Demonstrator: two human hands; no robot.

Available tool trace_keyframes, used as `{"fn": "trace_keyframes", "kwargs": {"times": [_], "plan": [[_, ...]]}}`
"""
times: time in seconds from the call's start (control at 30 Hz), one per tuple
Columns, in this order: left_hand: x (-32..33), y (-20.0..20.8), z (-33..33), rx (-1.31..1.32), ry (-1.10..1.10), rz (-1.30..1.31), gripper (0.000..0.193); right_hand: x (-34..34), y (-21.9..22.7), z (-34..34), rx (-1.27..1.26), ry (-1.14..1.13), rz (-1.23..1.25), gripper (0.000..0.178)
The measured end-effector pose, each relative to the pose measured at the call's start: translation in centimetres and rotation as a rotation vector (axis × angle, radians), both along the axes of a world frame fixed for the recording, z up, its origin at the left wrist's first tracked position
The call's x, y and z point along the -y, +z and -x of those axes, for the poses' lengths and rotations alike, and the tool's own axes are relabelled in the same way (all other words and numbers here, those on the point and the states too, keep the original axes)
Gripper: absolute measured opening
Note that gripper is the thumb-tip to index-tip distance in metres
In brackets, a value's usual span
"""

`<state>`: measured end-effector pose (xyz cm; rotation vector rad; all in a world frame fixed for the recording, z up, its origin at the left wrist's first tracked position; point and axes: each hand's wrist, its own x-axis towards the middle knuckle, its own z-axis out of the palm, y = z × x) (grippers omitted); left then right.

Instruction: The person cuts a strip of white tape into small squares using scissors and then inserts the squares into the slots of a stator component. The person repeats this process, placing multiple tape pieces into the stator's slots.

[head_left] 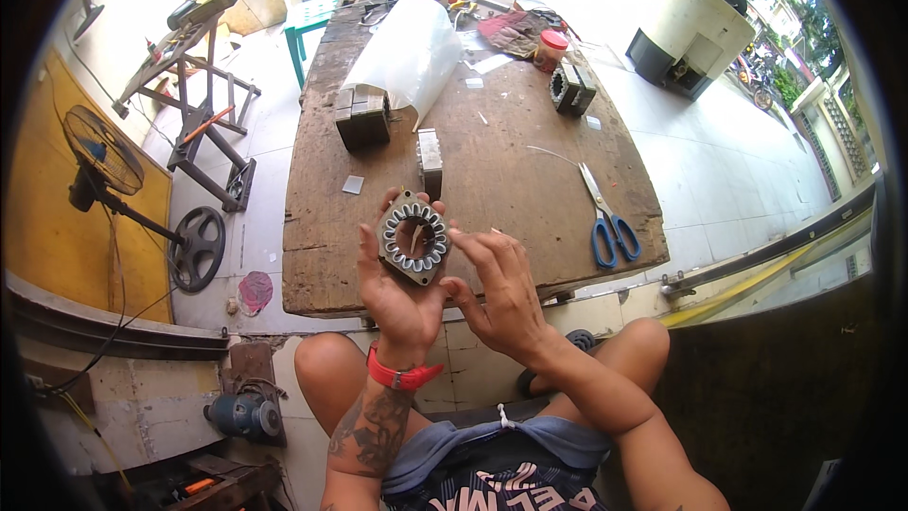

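**Stator core held up over the table's near edge**

Few containers showed. A small jar with a red lid (551, 49) stood at the far right of the wooden table (511, 189), its contents not visible. A clear plastic bag (409, 52) lay on its side at the far middle, puffed and pale, and what it held could not be made out. Off the table, a large cream bin (695, 24) stood on the tiled floor to the right.

The stator core (414, 237) was a dark grey metal ring with a roughly square, bolt-holed outer frame and a round bore lined with pale, rounded slot liners all the way round. It was tilted with its open face toward the camera, above the table's near edge. The left hand (397, 289) gripped it from below and behind, thumb along the left side and fingertips curled over the top rim; a red band sat on that wrist. The right hand (501, 289) was partly open, its fingertips touching the core's right rim, grasping nothing that could be seen.

Further back on the table, a small stack of metal laminations (430, 159) stood just beyond the core, a darker stack (362, 116) sat beside the bag, and another core (572, 88) lay near the jar. Blue-handled scissors (605, 218) lay to the right, well apart from the hands
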<state>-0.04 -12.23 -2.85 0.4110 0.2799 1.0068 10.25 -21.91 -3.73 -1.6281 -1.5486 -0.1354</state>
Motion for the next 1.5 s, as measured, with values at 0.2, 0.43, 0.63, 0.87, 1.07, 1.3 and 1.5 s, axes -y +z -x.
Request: {"fn": "trace_keyframes", "kwargs": {"times": [0.2, 0.43, 0.63, 0.87, 1.07, 1.3, 1.5], "plan": [[-0.6, 0.2, 0.2, -0.013, -0.070, -0.080, 0.067, 0.3, 0.5, -1.6, 0.013, 0.022, 0.072, 0.054], [-1.9, 0.7, 2.0, -0.181, -0.390, -0.316, 0.070, 0.3, 2.2, -4.2, -1.132, 0.200, 0.244, 0.068], [-1.5, 0.4, 2.1, -0.314, -0.451, -0.434, 0.067, 0.8, 2.4, -5.8, -0.994, 0.447, 0.452, 0.099], [-1.9, -0.1, 1.7, -0.288, -0.448, -0.435, 0.065, 0.9, 2.0, -4.6, -0.930, 0.521, 0.497, 0.116], [-1.7, -0.1, 1.8, -0.249, -0.484, -0.339, 0.066, 0.9, 2.1, -4.5, -0.899, 0.511, 0.528, 0.112], [-1.5, -0.2, 1.6, -0.333, -0.456, -0.369, 0.066, 0.0, 2.1, -4.4, -1.041, 0.512, 0.471, 0.079], [-1.1, -0.5, 1.2, -0.339, -0.465, -0.312, 0.065, 0.3, 2.0, -5.0, -0.765, 0.515, 0.389, 0.073]]}}
